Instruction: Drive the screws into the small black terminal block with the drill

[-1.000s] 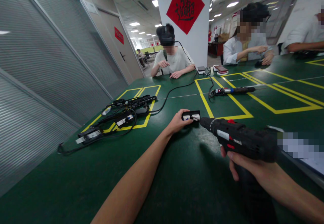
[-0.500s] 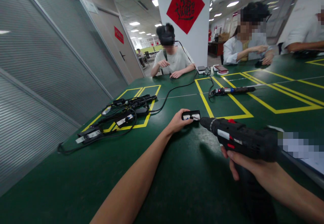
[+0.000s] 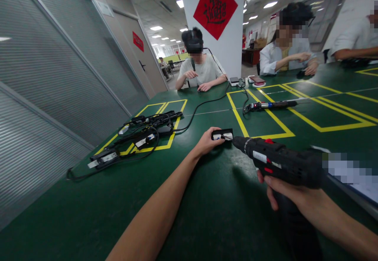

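Observation:
My left hand point(image 3: 208, 142) reaches out over the green table point(image 3: 189, 213) and grips a small black block with a white label point(image 3: 222, 134), holding it upright on the table. My right hand point(image 3: 288, 196) is wrapped round the handle of a black electric screwdriver with red buttons point(image 3: 277, 160). The tool lies level and its tip touches the right end of the block.
A pile of black cabled parts point(image 3: 138, 137) lies in a yellow-taped box at the left. Another tool point(image 3: 270, 105) lies on the table farther back. Three other people sit at the far side. A glass partition runs along the left.

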Demonstrator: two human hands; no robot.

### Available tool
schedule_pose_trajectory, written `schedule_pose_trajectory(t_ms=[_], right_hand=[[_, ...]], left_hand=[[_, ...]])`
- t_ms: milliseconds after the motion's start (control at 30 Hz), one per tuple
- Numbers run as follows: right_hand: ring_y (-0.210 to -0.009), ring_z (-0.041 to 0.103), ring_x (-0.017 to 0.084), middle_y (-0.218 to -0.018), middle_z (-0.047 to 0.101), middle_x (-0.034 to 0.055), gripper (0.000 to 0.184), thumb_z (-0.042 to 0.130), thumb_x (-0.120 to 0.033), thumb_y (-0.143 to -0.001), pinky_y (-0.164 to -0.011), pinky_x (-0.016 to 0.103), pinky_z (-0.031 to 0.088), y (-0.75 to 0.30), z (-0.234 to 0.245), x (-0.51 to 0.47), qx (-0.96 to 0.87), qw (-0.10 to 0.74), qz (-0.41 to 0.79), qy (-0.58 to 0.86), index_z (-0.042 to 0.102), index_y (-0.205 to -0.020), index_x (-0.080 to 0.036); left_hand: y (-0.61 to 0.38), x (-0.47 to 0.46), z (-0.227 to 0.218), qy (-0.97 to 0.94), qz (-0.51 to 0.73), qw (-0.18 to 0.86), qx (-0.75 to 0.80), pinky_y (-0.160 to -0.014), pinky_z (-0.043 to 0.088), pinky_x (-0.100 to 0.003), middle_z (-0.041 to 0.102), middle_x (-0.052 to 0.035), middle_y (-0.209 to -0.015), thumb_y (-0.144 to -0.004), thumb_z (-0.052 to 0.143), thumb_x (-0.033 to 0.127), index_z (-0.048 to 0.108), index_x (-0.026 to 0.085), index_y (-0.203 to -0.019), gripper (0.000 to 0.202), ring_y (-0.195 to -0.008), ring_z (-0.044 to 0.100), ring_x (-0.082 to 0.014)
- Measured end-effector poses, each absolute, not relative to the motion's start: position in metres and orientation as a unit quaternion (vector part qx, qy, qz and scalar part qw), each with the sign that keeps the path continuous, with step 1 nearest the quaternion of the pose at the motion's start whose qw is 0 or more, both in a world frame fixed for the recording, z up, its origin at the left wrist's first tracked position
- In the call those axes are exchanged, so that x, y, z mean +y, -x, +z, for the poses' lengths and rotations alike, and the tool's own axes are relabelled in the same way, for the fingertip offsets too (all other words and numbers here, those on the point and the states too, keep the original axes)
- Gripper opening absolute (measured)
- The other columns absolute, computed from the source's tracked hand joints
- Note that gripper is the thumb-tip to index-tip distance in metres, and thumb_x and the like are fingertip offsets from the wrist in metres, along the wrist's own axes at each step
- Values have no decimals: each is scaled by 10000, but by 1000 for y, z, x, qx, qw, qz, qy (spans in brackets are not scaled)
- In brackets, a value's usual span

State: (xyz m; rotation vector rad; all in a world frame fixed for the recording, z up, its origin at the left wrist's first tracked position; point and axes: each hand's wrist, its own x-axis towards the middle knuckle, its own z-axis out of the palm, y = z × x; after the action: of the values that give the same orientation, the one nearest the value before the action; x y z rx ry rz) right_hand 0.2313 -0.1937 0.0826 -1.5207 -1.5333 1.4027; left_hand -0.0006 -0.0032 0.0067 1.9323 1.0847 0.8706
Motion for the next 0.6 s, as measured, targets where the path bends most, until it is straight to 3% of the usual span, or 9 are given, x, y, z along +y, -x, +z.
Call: schedule_pose_trajectory(t_ms=[267,433,600], right_hand=[[-573,523,139,-551,577,-41,262,432,-439,-871,-618,286,372,-234,78,-192,-563,303,535,552,569,-913,-220],[-656,557,186,-598,592,-1,356,420,-501,-848,-670,323,390,-233,79,-193,-572,280,518,571,604,-747,-213],[-713,570,211,-615,605,11,366,418,-505,-839,-709,339,386,-230,82,-192,-578,263,501,588,612,-719,-219]], left_hand=[[1,-2,5,-754,348,365,421,-594,426,-221,579,-33,-927,-696,646,347,501,167,-1119,482,-689,523,-110],[0,-2,4,-756,353,365,413,-599,419,-216,576,-23,-894,-700,645,346,502,165,-1117,477,-685,513,-105],[0,-2,5,-755,340,363,427,-604,432,-219,584,-31,-914,-698,646,341,491,164,-1135,497,-682,523,-105]])
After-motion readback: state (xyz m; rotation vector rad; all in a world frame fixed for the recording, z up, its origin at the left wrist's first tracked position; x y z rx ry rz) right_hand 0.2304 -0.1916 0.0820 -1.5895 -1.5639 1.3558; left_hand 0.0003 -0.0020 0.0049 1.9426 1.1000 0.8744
